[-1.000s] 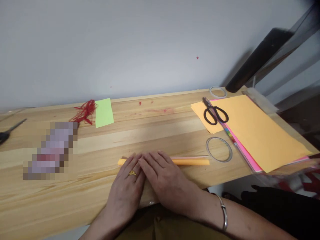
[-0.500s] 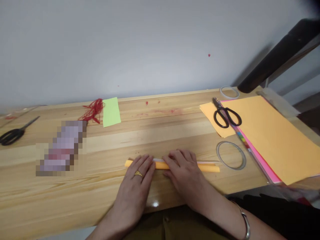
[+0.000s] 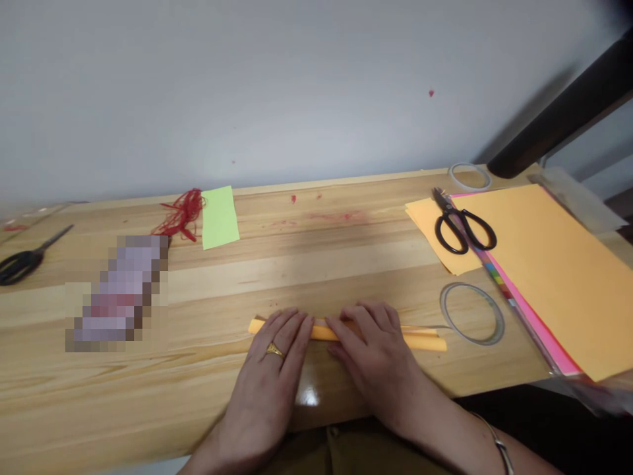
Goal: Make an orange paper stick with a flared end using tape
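Observation:
A narrow orange paper roll [image 3: 426, 340] lies crosswise on the wooden table near its front edge, with a thin pale edge along its far side. My left hand [image 3: 271, 369], with a gold ring, presses its fingers together on the left part of the roll. On the right part, my right hand [image 3: 376, 363] has its fingers bent over the paper, thumb at the near side. Between the two hands a short stretch of orange shows. Just right of the roll's end lies a large tape ring [image 3: 472, 313].
Black scissors [image 3: 465, 227] rest on orange sheets [image 3: 558, 264] at the right, near a smaller tape ring [image 3: 469, 177]. Leftward are a green paper [image 3: 220, 218], red string [image 3: 185, 214], a blurred-out flat object [image 3: 121, 287] and other scissors [image 3: 30, 260]. The wall [image 3: 297, 86] bounds the back.
The view has shifted slightly, so the items at the right appear farther right. Both hands remain on the roll, and less of the pale strip shows along it.

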A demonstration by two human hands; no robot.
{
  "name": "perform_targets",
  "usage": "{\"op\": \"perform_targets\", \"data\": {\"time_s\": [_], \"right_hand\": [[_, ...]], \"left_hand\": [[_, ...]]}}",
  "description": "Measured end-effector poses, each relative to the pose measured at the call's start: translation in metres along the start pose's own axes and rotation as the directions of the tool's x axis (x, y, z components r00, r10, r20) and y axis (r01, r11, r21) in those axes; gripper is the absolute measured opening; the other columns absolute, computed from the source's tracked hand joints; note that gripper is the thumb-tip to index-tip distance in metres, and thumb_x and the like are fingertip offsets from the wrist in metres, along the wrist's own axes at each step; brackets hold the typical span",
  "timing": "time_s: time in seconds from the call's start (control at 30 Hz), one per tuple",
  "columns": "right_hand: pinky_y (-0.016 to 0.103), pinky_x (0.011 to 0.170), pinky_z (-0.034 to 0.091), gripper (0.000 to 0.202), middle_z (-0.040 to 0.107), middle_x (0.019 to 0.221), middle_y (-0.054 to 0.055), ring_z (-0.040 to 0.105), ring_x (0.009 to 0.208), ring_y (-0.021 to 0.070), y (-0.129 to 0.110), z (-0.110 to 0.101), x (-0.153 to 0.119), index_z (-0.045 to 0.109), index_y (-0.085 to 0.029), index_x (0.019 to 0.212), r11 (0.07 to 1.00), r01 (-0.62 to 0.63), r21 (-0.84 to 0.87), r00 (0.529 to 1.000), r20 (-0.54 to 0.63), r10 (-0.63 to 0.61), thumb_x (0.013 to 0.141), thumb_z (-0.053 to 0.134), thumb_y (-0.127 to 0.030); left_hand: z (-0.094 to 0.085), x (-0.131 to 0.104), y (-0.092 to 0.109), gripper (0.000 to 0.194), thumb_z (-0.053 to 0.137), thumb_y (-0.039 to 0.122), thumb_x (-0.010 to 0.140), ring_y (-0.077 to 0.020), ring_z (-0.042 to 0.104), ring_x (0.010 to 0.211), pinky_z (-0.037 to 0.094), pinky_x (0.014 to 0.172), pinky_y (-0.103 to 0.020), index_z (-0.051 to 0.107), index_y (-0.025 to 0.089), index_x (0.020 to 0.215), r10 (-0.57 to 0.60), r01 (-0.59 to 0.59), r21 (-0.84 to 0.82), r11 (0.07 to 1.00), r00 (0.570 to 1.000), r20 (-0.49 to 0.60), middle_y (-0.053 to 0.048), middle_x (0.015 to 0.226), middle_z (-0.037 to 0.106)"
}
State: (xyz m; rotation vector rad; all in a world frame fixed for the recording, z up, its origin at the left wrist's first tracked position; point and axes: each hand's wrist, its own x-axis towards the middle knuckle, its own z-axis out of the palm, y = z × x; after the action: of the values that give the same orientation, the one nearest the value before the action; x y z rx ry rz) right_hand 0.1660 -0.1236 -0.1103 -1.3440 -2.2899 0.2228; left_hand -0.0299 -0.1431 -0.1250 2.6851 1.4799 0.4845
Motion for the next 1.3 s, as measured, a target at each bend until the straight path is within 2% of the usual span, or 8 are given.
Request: {"op": "perform_targets", "data": {"time_s": [0.13,0.33,0.63,0.73,0.97,1.3], "right_hand": [[0.04,0.084,0.037,0.021,0.061,0.097,0.008,0.048,0.094,0.022,0.0,0.0,-0.001,0.062,-0.018,0.106,1.0,-0.001,-0.002,1.0,0.019,0.001,0.085,0.056,-0.02],[0.04,0.083,0.037,0.023,0.061,0.097,0.008,0.048,0.094,0.0218,-0.001,-0.002,0.001,0.061,-0.016,0.108,1.0,-0.002,-0.001,1.0,0.031,0.002,0.086,0.056,-0.02],[0.044,0.089,0.033,0.023,0.061,0.103,0.008,0.047,0.099,0.0241,-0.001,-0.003,0.0,0.06,-0.018,0.11,0.996,0.057,-0.063,0.998,0.021,-0.056,0.087,0.055,-0.021],[0.042,0.086,0.035,0.021,0.062,0.101,0.008,0.048,0.095,0.0232,-0.002,-0.006,0.005,0.061,-0.017,0.105,1.0,0.027,0.002,1.0,0.009,-0.027,0.086,0.057,-0.025],[0.037,0.08,0.038,0.016,0.062,0.089,0.006,0.049,0.089,0.0212,-0.008,-0.01,0.022,0.063,-0.017,0.1,0.998,-0.03,0.059,0.991,0.131,0.022,0.085,0.058,-0.023],[0.036,0.078,0.037,0.013,0.061,0.088,0.006,0.049,0.087,0.0207,-0.008,-0.006,0.02,0.064,-0.018,0.096,0.997,-0.04,0.061,0.994,0.104,0.034,0.086,0.056,-0.024]], "left_hand": [[-0.001,0.001,0.0,0.045,0.036,0.009,0.09,-0.0261,0.043,0.124,0.042,0.101,-0.046,0.041,0.015,0.134,0.005,-0.005,-0.014,1.0,1.0,-0.002,-0.013,0.128,0.053],[-0.002,0.004,0.001,0.043,0.037,0.008,0.089,-0.0256,0.045,0.121,0.043,0.1,-0.044,0.045,0.015,0.131,0.012,-0.013,-0.023,1.0,0.999,-0.033,-0.012,0.124,0.055],[-0.002,0.003,0.001,0.044,0.04,0.007,0.088,-0.0277,0.043,0.122,0.042,0.1,-0.047,0.043,0.014,0.132,0.029,-0.031,-0.039,0.999,0.998,-0.051,-0.014,0.124,0.054],[-0.004,0.004,0.001,0.046,0.041,0.006,0.088,-0.0263,0.047,0.119,0.04,0.101,-0.049,0.042,0.016,0.133,0.051,-0.055,-0.041,0.998,0.994,-0.093,-0.012,0.12,0.057],[-0.007,0.006,0.002,0.048,0.04,0.0,0.085,-0.0237,0.05,0.113,0.037,0.102,-0.051,0.043,0.013,0.132,0.063,-0.071,-0.058,0.996,0.99,-0.129,-0.014,0.115,0.059],[-0.002,0.002,0.001,0.044,0.048,0.001,0.083,-0.0282,0.043,0.122,0.041,0.1,-0.049,0.047,0.012,0.126,0.034,-0.045,-0.077,0.996,0.99,-0.135,-0.015,0.122,0.052]]}}
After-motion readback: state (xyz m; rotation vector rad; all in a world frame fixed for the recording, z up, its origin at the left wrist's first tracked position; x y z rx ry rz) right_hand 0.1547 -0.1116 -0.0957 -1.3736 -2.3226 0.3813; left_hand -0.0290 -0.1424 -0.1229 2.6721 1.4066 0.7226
